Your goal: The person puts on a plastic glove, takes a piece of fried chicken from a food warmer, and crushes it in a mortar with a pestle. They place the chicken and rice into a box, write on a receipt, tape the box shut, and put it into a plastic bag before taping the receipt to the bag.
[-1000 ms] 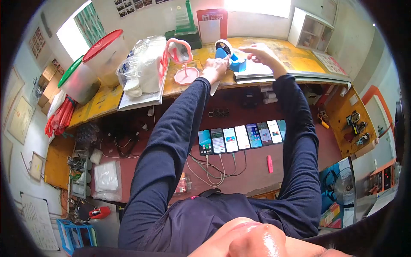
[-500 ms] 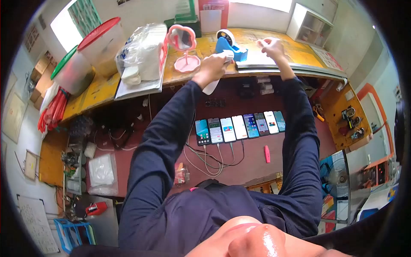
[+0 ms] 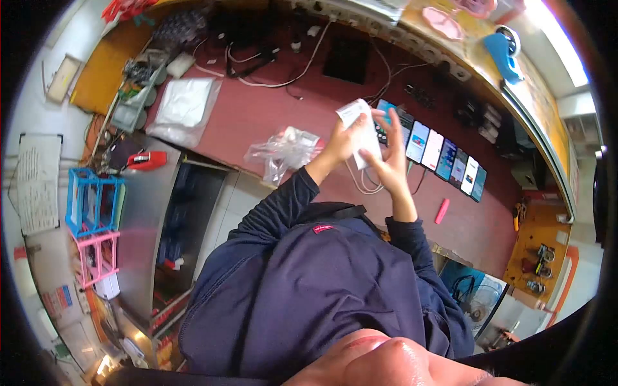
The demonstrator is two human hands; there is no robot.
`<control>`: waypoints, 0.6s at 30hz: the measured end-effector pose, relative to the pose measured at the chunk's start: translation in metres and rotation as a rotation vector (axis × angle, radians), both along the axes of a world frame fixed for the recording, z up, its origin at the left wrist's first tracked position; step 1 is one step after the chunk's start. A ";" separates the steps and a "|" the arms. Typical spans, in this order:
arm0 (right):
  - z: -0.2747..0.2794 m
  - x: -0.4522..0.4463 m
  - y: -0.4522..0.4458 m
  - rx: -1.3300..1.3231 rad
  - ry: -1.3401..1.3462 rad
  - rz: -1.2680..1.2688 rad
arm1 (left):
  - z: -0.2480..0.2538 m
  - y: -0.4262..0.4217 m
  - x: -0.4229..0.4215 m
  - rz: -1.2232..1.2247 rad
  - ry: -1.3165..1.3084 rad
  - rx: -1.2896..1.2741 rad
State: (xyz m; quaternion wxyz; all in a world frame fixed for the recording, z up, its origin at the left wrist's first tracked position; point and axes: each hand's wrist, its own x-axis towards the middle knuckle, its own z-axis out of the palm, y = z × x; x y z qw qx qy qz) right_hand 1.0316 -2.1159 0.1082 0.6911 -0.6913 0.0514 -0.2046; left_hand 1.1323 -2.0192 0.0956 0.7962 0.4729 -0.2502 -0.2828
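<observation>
My left hand (image 3: 343, 140) grips a white paper-like item (image 3: 365, 136) in front of my chest, above the dark red desk. On its right side, my right hand (image 3: 391, 164) has its fingers spread, with the thumb at the item's edge. Just beyond my hands, several phones (image 3: 432, 149) lie side by side with lit screens, partly hidden on the left by my right hand. A pink marker (image 3: 442, 211) lies nearer to me than the phones. Left of my hands is a clear plastic bag (image 3: 285, 152).
A blue tape dispenser (image 3: 504, 56) and a pink mirror stand (image 3: 443, 23) are on the raised yellow shelf. White plastic-wrapped packs (image 3: 185, 106) lie at the desk's left. A blue rack (image 3: 93, 202) and a red stapler-like object (image 3: 147, 161) are farther left.
Both hands have come down from the shelf near the tape dispenser to before my chest. The white item came along in my left hand. The view has turned left.
</observation>
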 end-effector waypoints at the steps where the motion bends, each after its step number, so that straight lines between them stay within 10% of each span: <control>1: -0.021 0.006 0.012 -0.059 0.012 0.010 | -0.016 0.013 0.014 0.029 0.018 0.006; 5: -0.098 0.025 0.059 0.302 0.198 -0.055 | -0.076 0.059 0.050 0.300 -0.145 0.272; 8: -0.161 0.039 0.088 0.075 0.373 -0.371 | -0.091 0.090 0.041 0.848 -0.901 0.885; 11: -0.212 0.033 0.098 0.009 0.523 -0.464 | -0.109 0.120 0.027 0.157 -1.199 1.012; 18: -0.195 -0.004 0.090 -0.188 0.574 -0.415 | -0.145 0.143 0.028 -0.004 -1.226 0.868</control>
